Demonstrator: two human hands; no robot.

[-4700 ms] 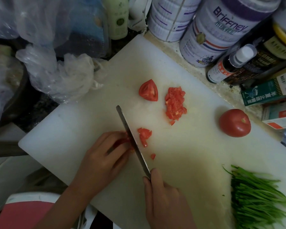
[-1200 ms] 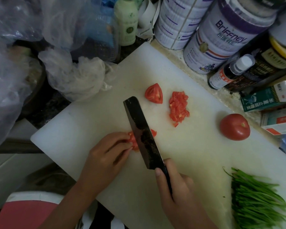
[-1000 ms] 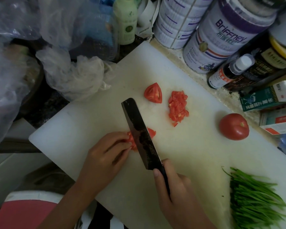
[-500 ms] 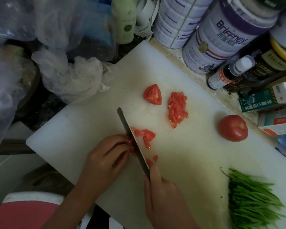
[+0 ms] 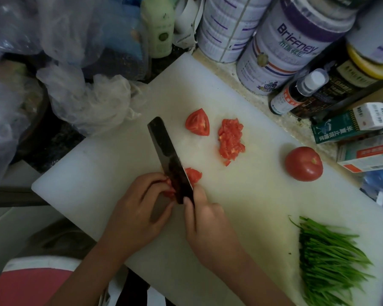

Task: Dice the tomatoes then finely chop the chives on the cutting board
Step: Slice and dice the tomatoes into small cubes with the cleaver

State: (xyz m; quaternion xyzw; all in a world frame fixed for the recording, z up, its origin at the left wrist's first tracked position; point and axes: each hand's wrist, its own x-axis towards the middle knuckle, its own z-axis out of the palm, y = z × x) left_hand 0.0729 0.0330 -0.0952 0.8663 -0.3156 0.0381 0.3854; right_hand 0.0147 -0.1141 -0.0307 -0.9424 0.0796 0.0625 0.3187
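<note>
While the left grip point(image 5: 139, 208) pinches a red tomato chunk point(image 5: 195, 174) on the white cutting board point(image 5: 241, 195), the right grip point(image 5: 206, 226) wraps the dark flat knife point(image 5: 166, 155) | done: red diced pile point(image 5: 230, 140) | to do: red wedge point(image 5: 198, 122), whole round tomato point(image 5: 303, 163), green chives point(image 5: 332, 257).

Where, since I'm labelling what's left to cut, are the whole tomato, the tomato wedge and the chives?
whole tomato point(image 5: 303, 163), head view, skin middle
tomato wedge point(image 5: 197, 122), head view, cut face
chives point(image 5: 332, 261), head view, bundle middle
</note>
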